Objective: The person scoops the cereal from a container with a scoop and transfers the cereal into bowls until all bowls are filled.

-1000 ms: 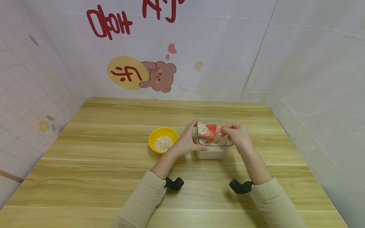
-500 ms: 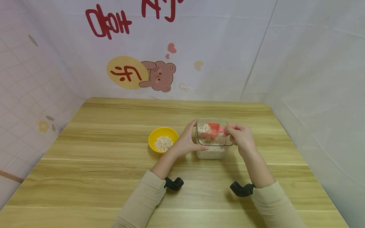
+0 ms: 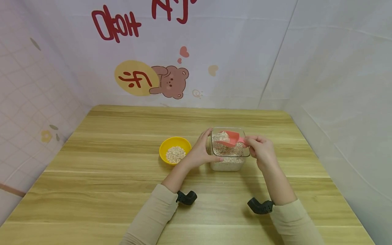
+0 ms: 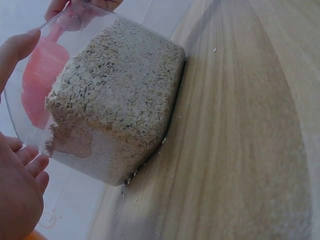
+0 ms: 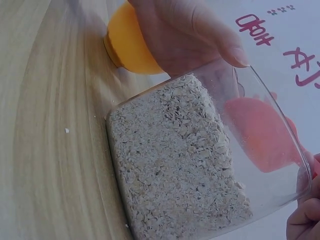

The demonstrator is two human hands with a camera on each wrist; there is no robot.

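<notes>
In the head view a clear square container (image 3: pixel 228 166) of rolled oats stands on the table. My left hand (image 3: pixel 199 152) grips its left side, thumb along the front wall and fingers towards the back. My right hand (image 3: pixel 262 151) pinches the handle of a pink scoop (image 3: pixel 234 139). The scoop, with oats (image 3: pixel 222 136) heaped in its left part, sits within the container's rim above the remaining oats. Through the clear wall, the right wrist view shows the scoop (image 5: pixel 262 135) above the oats' surface (image 5: pixel 175 160). The left wrist view also shows the scoop (image 4: pixel 42 82) inside.
A yellow bowl (image 3: pixel 163 149) holding some oats stands left of the container, close to my left forearm. A few loose flakes (image 4: pixel 215 50) lie on the wooden table (image 3: pixel 101 177). White printed cloth (image 3: pixel 239 68) hangs behind and at both sides.
My right hand and the scoop have shifted slightly to the right, and the scoop has tilted a little. My left hand and the container stay where they were.
</notes>
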